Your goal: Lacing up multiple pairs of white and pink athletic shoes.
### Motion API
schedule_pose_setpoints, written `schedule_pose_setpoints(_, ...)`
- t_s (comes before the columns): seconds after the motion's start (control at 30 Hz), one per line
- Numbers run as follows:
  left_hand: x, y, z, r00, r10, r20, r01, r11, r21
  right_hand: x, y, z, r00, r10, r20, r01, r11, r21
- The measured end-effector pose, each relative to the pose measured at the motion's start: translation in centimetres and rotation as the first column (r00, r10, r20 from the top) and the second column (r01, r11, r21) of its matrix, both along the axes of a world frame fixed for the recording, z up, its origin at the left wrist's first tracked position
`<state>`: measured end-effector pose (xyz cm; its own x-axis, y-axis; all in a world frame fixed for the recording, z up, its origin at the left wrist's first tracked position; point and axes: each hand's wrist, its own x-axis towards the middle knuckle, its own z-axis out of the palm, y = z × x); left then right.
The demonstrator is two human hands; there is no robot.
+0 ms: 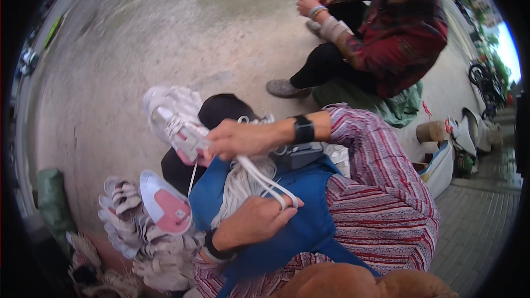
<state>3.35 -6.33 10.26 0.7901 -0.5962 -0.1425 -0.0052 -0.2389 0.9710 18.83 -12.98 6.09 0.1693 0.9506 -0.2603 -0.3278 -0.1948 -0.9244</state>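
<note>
My right hand (237, 139) is closed at the opening of a white sneaker (179, 131) with silvery panels and a pink lining. A flat white shoelace (256, 174) comes out from under that palm and runs down to my left hand (256, 221). My left hand is closed, with the lace looped over its fingers near the tips. What the right fingertips pinch is partly hidden against the shoe. Between my hands, a thick bundle of white laces (234, 196) lies on my blue apron (301, 187). A thin strand hangs below the sneaker.
Several white shoes (124, 215) are piled at my left, beside one with a pink insole (168, 209). A green sack (55, 196) stands farther left. Across from me a person (381, 38) in a red plaid top sits low on green sacking (406, 105). A dark grey box (301, 155) rests by my lap.
</note>
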Motion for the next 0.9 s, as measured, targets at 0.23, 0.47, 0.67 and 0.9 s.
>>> schedule_pose_setpoints(0.23,-0.6,7.2,-6.7,0.489,0.500,-0.715,-0.872,0.254,-0.418,-0.9,-0.8,2.2,0.786,0.298,0.541,-0.353,0.936,-0.003)
schedule_pose_setpoints(0.47,0.9,7.6,-9.5,0.399,0.388,-0.831,-0.883,-0.081,-0.462,-2.6,0.9,1.7,0.426,0.454,0.783,-0.563,0.810,-0.164)
schedule_pose_setpoints(0.67,-2.0,7.7,-6.6,0.345,0.711,-0.613,-0.936,0.311,-0.165,2.1,3.2,-0.6,0.546,0.024,0.838,-0.053,0.999,0.007)
schedule_pose_setpoints(0.9,-1.9,5.0,-6.4,0.495,0.864,-0.092,-0.869,0.492,-0.059,3.5,7.2,-4.6,0.227,-0.123,0.966,0.047,0.992,0.116)
